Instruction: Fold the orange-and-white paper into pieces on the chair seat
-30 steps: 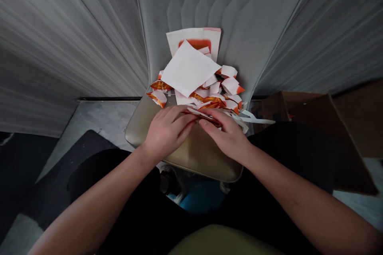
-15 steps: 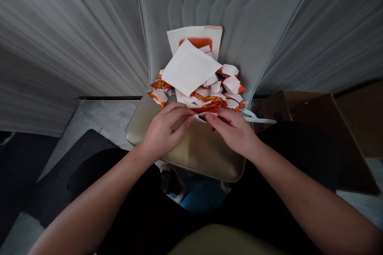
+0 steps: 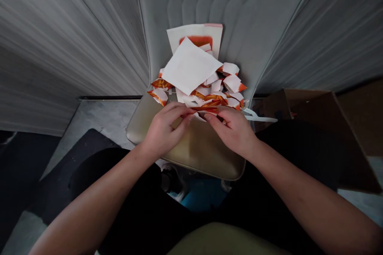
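Between them, my left hand (image 3: 169,127) and my right hand (image 3: 231,127) pinch a folded orange-and-white paper piece (image 3: 206,110). Its left end is in my left fingers and its right end in my right fingers, above the front of a chair seat (image 3: 206,151). Fingertips hide part of its edges. Just beyond lie several folded orange-and-white paper pieces (image 3: 235,83). A white square sheet (image 3: 191,65) rests on top of them, and behind it a larger white paper with an orange patch (image 3: 196,40) leans on the chair's backrest.
The padded grey backrest (image 3: 209,0) rises behind the papers. A white strip (image 3: 260,118) sticks out past the seat's right side. An open cardboard box (image 3: 323,123) stands on the floor at right. Grey curtain-like panels (image 3: 74,40) flank the chair.
Both hands stay almost in place, still gripping the folded paper piece. Its orange face now looks narrower and flatter between the fingers. The pile has not changed.
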The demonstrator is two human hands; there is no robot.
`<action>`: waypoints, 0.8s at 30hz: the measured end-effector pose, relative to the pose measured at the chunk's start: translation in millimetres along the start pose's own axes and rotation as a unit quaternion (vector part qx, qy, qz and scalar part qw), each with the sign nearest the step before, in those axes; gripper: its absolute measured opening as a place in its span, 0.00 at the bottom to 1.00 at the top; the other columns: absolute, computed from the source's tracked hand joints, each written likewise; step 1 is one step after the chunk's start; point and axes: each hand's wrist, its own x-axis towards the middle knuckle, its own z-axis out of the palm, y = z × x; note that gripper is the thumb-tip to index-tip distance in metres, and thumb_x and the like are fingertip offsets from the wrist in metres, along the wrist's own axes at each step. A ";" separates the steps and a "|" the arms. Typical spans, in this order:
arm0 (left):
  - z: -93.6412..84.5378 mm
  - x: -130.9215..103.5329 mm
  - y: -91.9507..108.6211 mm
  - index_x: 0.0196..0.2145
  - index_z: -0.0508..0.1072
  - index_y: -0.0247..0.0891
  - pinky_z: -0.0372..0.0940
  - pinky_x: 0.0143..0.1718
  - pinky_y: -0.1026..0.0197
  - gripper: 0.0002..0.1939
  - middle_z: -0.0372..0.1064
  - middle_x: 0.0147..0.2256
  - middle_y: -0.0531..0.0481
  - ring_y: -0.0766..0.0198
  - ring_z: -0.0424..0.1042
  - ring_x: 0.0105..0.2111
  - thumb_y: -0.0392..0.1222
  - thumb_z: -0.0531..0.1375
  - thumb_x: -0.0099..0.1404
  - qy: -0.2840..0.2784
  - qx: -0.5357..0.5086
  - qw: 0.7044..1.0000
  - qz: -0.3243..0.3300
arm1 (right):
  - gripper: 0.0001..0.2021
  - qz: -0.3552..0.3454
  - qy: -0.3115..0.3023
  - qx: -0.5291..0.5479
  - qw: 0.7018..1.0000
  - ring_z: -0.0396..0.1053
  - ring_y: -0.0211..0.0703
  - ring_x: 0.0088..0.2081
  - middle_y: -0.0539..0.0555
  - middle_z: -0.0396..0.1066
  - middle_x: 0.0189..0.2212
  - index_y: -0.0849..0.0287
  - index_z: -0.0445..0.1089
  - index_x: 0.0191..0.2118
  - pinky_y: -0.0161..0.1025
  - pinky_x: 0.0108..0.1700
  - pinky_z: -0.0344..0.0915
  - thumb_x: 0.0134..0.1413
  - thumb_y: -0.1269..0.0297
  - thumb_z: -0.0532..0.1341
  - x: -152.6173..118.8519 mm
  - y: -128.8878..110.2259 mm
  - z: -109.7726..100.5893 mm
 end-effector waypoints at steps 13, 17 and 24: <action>5.0 -3.9 -0.6 0.44 0.76 0.38 0.72 0.41 0.64 0.07 0.78 0.41 0.49 0.67 0.76 0.37 0.35 0.61 0.69 0.065 -0.032 0.997 -0.041 | 0.07 -0.008 0.054 0.090 0.994 0.73 0.43 0.37 0.52 0.78 0.39 0.53 0.73 0.44 0.40 0.39 0.68 0.66 0.58 0.60 -6.6 -5.6 0.7; 5.8 -4.9 0.0 0.41 0.77 0.39 0.71 0.39 0.64 0.05 0.78 0.39 0.50 0.67 0.76 0.36 0.35 0.61 0.69 0.066 -0.022 0.996 -0.054 | 0.10 -0.008 0.027 0.078 0.997 0.70 0.43 0.33 0.50 0.75 0.32 0.53 0.73 0.39 0.40 0.37 0.66 0.69 0.56 0.57 -6.3 -5.8 -2.3; 4.6 -2.6 3.8 0.41 0.77 0.38 0.72 0.40 0.61 0.05 0.78 0.40 0.48 0.64 0.75 0.37 0.39 0.62 0.69 0.037 -0.037 0.997 -0.060 | 0.12 -0.001 0.034 0.079 0.996 0.67 0.41 0.30 0.49 0.71 0.28 0.53 0.70 0.35 0.39 0.34 0.62 0.69 0.57 0.56 -5.2 -6.3 -4.0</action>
